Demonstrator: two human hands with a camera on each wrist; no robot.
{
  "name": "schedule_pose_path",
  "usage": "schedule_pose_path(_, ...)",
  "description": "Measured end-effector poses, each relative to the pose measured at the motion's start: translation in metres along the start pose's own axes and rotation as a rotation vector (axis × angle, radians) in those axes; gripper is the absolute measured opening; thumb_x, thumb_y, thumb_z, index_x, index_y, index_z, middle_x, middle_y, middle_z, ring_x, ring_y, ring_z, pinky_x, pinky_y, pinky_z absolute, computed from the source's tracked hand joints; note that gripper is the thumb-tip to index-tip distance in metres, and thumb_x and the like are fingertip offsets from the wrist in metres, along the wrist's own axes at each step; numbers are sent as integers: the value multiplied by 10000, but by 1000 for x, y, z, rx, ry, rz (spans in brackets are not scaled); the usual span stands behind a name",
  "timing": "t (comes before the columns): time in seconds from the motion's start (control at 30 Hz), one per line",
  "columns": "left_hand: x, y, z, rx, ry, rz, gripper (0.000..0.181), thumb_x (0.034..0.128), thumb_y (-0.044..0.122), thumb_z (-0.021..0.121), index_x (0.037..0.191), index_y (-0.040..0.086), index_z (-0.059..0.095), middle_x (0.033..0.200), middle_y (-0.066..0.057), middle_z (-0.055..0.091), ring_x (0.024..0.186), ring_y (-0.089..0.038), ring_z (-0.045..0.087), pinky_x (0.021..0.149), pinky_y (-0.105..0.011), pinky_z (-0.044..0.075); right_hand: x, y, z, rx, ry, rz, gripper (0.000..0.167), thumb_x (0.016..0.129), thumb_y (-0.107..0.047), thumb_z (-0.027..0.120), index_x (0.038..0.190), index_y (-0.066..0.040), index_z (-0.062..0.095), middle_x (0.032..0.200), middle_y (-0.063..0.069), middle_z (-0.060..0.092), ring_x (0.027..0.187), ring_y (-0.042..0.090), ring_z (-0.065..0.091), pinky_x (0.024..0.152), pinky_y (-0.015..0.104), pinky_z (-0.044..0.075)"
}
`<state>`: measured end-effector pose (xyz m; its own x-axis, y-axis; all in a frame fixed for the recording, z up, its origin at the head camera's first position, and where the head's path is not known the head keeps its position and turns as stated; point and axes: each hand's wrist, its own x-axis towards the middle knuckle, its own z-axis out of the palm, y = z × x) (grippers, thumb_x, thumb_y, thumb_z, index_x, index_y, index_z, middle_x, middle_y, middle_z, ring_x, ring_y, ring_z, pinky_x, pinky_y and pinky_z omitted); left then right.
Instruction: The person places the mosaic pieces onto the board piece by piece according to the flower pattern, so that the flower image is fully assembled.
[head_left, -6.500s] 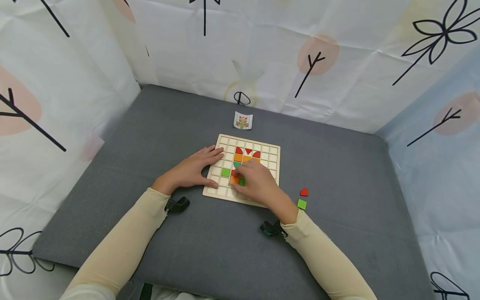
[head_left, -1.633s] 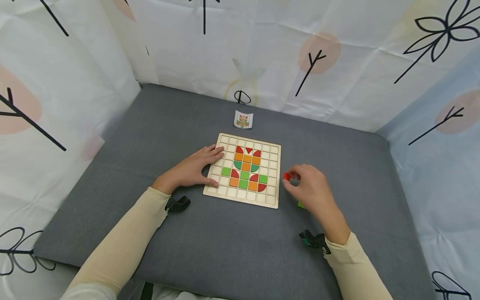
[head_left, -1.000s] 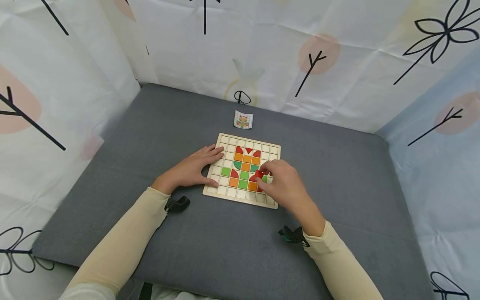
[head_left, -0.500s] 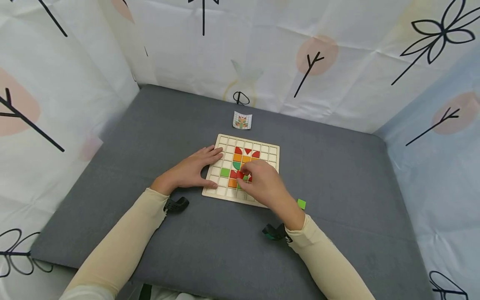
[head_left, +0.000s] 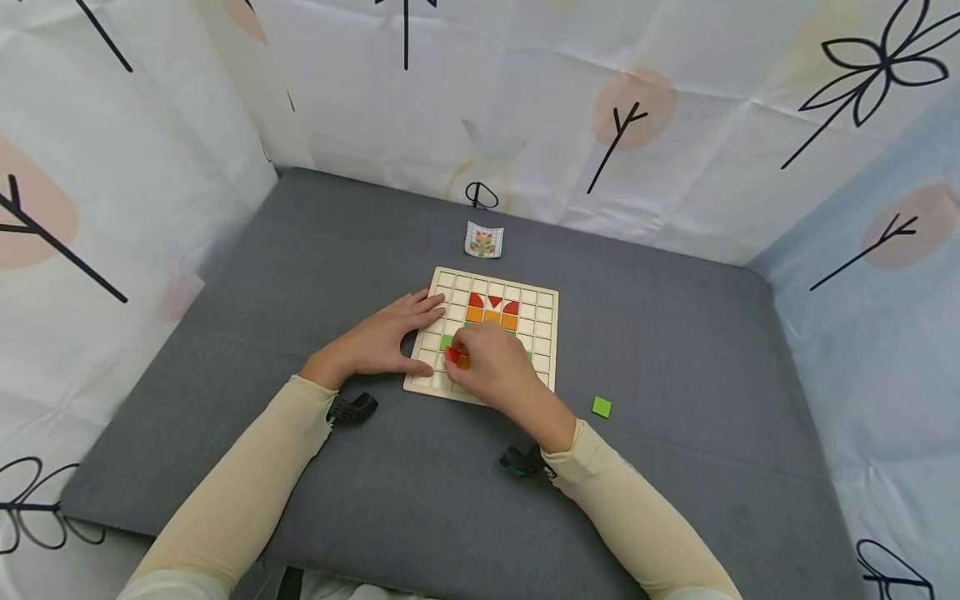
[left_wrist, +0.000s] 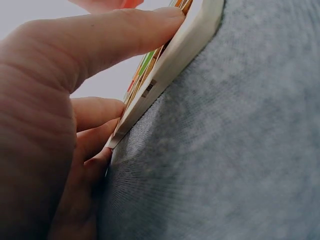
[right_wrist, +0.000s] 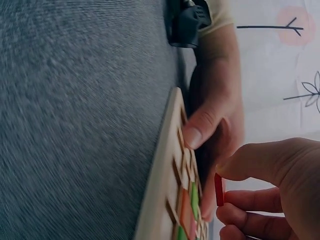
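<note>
A wooden grid board [head_left: 542,367] lies on the grey surface, with red, orange and green tiles in its middle cells. At its left edge rests my left hand [head_left: 378,337], fingers spread and thumb [left_wrist: 120,37] on the rim. My right hand [head_left: 497,367] is above the lower left part of the board and pinches a red tile [head_left: 452,354] between thumb and fingers. In the right wrist view this red tile [right_wrist: 219,190] stands on edge, apart from the board. The right hand covers several of the set tiles. A green square tile [head_left: 602,407] lies right of the board.
Behind the board lies a small card [head_left: 483,240] printed with a coloured grid pattern. Grey padded fabric [head_left: 675,350] covers the table. White patterned cloth [head_left: 540,108] hangs round its back and sides.
My right hand has taken the red tile from beside the green one and carried it leftward across the board. The left hand has stayed at the board's left edge.
</note>
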<state>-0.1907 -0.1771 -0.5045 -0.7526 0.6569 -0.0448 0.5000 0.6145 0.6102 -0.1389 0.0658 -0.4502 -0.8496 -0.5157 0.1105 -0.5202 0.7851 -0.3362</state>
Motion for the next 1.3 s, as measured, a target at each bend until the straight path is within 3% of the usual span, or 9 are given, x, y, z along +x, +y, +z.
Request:
schedule_pose_path(0.17, 1, -1, 0, 10, -1, 0, 1073, 891, 575, 856, 1718, 126, 339, 1804, -7, 190, 1664, -313, 59, 1300, -601, 136, 3, -1, 8, -97, -19, -16, 138, 954, -269, 820, 954, -137, 779, 869, -9, 696, 844, 197, 645, 697, 379, 555)
schedule_pose_path(0.33, 1, -2, 0, 11, 5, 11, 1063, 898, 570, 854, 1718, 129, 341, 1804, -6, 193, 1664, -310, 61, 1299, -604, 138, 4, -1, 14, -129, -3, -55, 146, 945, -284, 830, 921, -155, 767, 806, -41, 646, 795, 177, 600, 657, 351, 516)
schedule_pose_path(0.6, 1, -3, 0, 2, 9, 13, 1067, 896, 575, 857, 1718, 132, 341, 1804, 6, 192, 1664, -310, 60, 1296, -603, 150, 5, -1, 16, -107, 16, -60, 127, 948, -254, 838, 981, -138, 800, 849, -21, 670, 819, 191, 596, 683, 355, 518)
schedule_pose_path(1.07, 2, -4, 1, -2, 12, 16, 1061, 899, 557, 859, 1720, 131, 337, 1804, 2, 190, 1664, -312, 57, 1297, -602, 143, 8, -3, 17, -92, -3, -79, 58, 950, -169, 833, 931, -132, 793, 819, -20, 668, 835, 206, 597, 727, 356, 521)
schedule_pose_path(1.3, 1, -4, 1, 5, 6, 10, 1069, 898, 581, 851, 1720, 130, 338, 1804, -7, 195, 1664, -313, 59, 1297, -608, 143, 1, 1, 8, -55, 15, -56, 95, 949, -209, 860, 971, -131, 810, 879, -13, 720, 879, 209, 627, 705, 357, 553)
